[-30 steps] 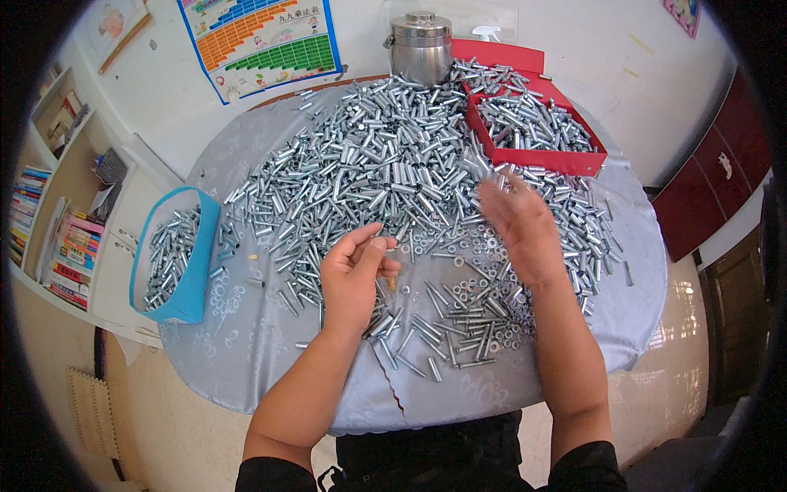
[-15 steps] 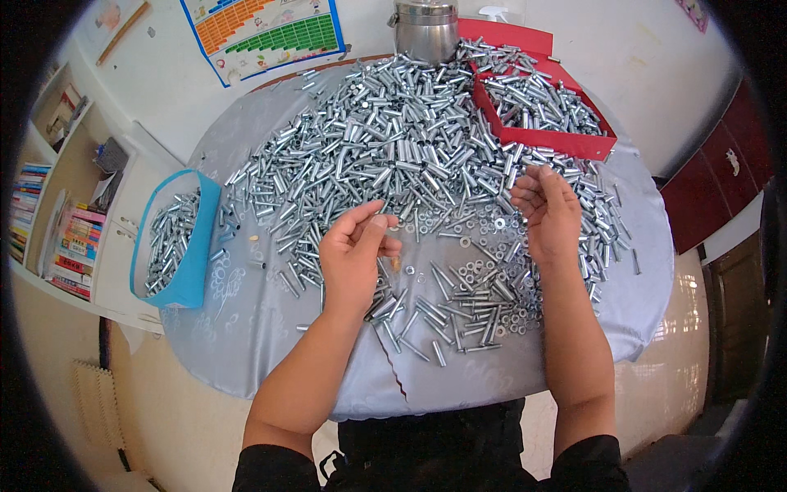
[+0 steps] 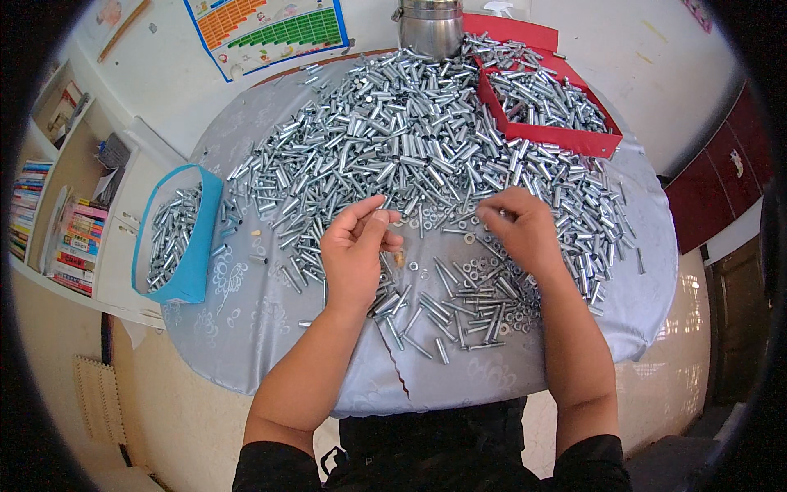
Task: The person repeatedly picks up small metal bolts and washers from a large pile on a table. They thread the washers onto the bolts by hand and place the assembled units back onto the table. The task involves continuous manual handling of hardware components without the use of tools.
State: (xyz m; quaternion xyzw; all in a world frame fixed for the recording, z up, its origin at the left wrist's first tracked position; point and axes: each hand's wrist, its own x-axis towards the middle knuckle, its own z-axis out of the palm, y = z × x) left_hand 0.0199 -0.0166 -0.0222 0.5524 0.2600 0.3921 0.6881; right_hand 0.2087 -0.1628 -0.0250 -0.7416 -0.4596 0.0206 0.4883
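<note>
My left hand [image 3: 354,252] hovers over the front of the heap, its thumb and fingers curled together. Whatever it may hold is too small to make out. To its right, my right hand [image 3: 525,234] reaches over the loose washers, palm down, fingers bent and drawn together. Its fingertips point left, and what lies between them is hidden. A broad heap of metal expansion bolts and sleeves [image 3: 410,123] spreads beyond both hands. Between my forearms lie loose bolts [image 3: 459,307], with small washers [image 3: 470,239] among and beyond them.
On the left stands a blue fabric bin [image 3: 211,221] with metal sleeves inside. A red box [image 3: 566,141] full of bolts sits at the back right, beside a steel pot [image 3: 431,31]. The grey tablecloth [image 3: 238,344] has a tear near the front edge.
My right hand has moved left and turned palm down, its fingers now over the washers. My left hand has kept nearly the same place and pose.
</note>
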